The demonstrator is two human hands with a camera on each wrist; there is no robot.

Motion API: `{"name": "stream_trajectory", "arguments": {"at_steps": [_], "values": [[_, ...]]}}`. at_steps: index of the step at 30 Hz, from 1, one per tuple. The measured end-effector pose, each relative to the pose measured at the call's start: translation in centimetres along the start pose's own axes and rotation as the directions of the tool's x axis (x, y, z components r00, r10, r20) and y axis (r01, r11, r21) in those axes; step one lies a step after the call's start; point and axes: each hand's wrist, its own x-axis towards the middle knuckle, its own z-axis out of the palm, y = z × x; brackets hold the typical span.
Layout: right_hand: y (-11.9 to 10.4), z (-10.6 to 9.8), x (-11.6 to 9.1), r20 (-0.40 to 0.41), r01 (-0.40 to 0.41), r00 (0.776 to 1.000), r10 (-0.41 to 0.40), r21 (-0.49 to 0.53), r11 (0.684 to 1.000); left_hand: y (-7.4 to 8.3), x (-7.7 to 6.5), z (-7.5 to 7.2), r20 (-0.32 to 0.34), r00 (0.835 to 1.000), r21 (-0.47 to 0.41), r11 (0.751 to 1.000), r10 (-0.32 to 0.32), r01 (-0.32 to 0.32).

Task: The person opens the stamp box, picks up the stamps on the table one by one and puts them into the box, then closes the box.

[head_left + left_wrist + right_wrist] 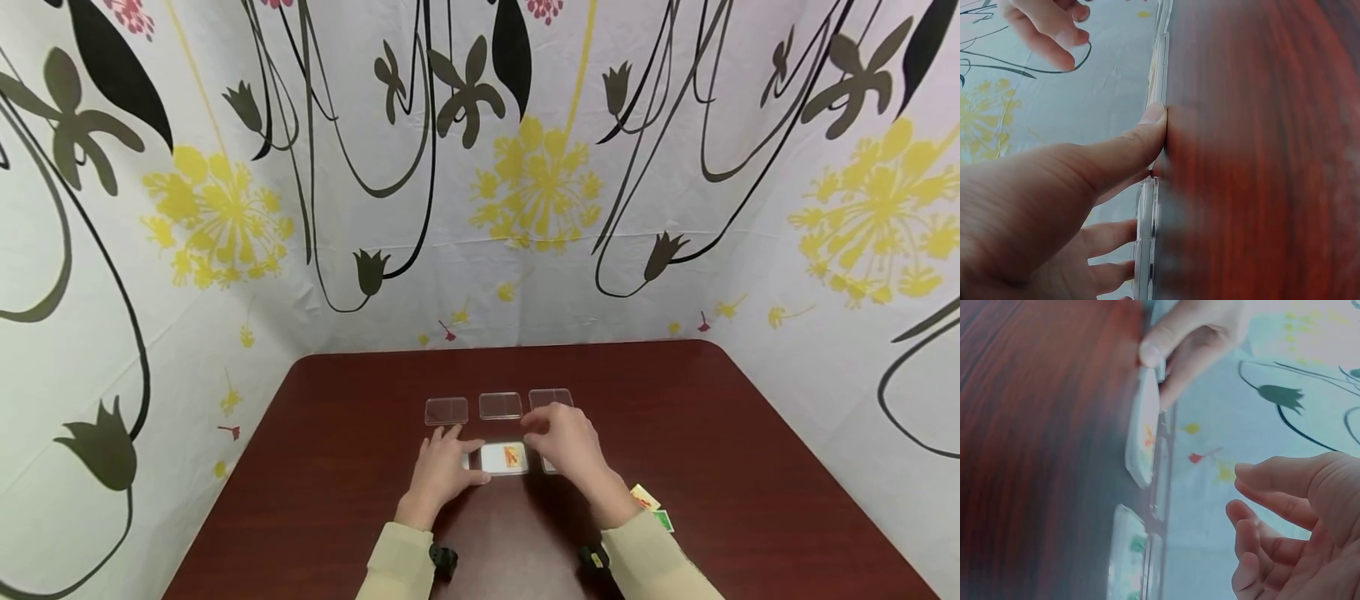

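Observation:
A shallow clear case with white inside (491, 458) lies mid-table, a small orange-and-yellow picture piece (514, 457) in its right half. My left hand (442, 468) grips this case by its left end, thumb (1150, 119) on the near edge and index finger at the far edge. Its other fingers spread over a second case (1143, 250), mostly hidden in the head view. Above the middle case's right end hovers my right hand (566, 440), fingers loosely bent, nothing visible between them. A third case (1125, 556) with green inside lies below it.
Three clear lids (446, 411) lie in a row behind the cases, the rightmost partly covered by my right hand. Beside my right forearm are a loose yellow-orange piece (643, 497) and a green one (663, 521). A patterned curtain (465, 283) stands behind the table.

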Motion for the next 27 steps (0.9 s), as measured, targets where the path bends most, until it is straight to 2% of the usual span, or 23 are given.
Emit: {"name": "stream_trajectory", "arguments": {"at_steps": [8,18,23,27], "values": [[1.2,-3.6,-1.6,-0.018,-0.054,0.998,0.055,0.055,0.997,0.0,0.0,0.1,-0.001,1.0,-0.004,1.0,0.014,-0.014],[5.7,-8.4,-4.1,-0.069,-0.092,0.993,0.094,0.035,0.995,0.0,-0.1,-0.1,-0.001,1.0,0.0,1.0,0.012,-0.012],[8.4,-10.2,-5.6,-0.036,-0.152,0.988,0.152,0.015,0.988,-0.1,0.1,-0.2,-0.008,1.0,0.0,1.0,0.016,-0.016],[10.1,-10.8,-6.8,0.014,-0.186,0.982,0.186,-0.011,0.982,-0.1,0.2,-0.1,-0.01,1.0,0.002,1.0,0.016,-0.016]]}}
